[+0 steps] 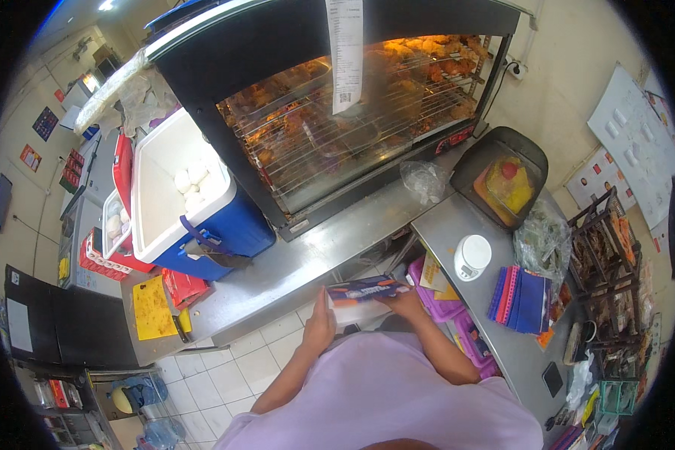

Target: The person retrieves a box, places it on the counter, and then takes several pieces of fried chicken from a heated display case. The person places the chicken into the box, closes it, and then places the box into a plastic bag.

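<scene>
A white, blue and orange printed cardboard box (360,297) is held in front of my body, between both hands. My left hand (319,320) grips its left end, fingers along the side. At its right end, my right hand (403,302) holds the edge near the top corner. Beyond the box runs the steel counter (320,242) with a glass-fronted heated display cabinet (349,124) full of fried food. A blue cooler box (202,270) stands open left of the cabinet, with white wrapped lumps (194,180) inside.
On the right steel table (444,236) are a white digital scale (472,256), notebooks (520,298), a black-framed container (503,177) and a phone (552,379). At left, a knife (180,329) lies by a yellow cutting board (152,306). Purple crates (441,306) sit below the right table.
</scene>
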Action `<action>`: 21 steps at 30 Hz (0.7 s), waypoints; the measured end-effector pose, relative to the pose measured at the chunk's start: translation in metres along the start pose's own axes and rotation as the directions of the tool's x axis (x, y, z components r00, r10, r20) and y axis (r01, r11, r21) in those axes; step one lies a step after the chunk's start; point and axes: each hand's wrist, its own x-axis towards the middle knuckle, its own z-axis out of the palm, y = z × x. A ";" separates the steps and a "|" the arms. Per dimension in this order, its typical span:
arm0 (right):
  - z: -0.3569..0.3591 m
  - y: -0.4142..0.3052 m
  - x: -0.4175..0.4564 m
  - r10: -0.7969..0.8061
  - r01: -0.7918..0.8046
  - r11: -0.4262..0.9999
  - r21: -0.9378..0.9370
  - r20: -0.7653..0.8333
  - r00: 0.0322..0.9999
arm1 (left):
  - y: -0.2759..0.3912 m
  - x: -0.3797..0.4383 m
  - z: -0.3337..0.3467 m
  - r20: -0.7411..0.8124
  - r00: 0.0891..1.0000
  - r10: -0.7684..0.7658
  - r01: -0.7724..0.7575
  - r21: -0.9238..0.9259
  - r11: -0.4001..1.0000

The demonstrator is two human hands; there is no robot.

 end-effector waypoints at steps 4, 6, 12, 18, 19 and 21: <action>-0.002 0.002 -0.003 0.058 -0.057 0.998 -0.033 0.018 0.998 | 0.026 -0.012 -0.010 0.035 0.991 -0.131 0.132 -0.012 0.991; -0.006 0.008 -0.005 -0.026 0.035 0.995 -0.090 0.104 0.994 | 0.013 -0.018 -0.002 -0.071 0.997 0.003 -0.003 0.005 1.000; -0.025 0.008 -0.023 0.063 -0.113 0.983 0.142 0.316 0.947 | -0.054 -0.014 -0.016 0.005 0.993 -0.119 0.115 -0.318 0.941; -0.037 -0.007 -0.022 0.085 -0.358 0.869 0.342 0.609 0.789 | -0.040 -0.024 -0.065 0.409 0.890 -0.203 0.456 -0.825 0.333; -0.029 0.002 -0.023 0.040 -0.339 0.855 0.393 0.602 0.798 | -0.045 -0.023 -0.069 0.458 0.870 -0.183 0.492 -0.833 0.253; -0.018 0.012 -0.026 0.023 -0.331 0.846 0.418 0.591 0.807 | -0.051 -0.023 -0.072 0.440 0.881 -0.172 0.472 -0.838 0.273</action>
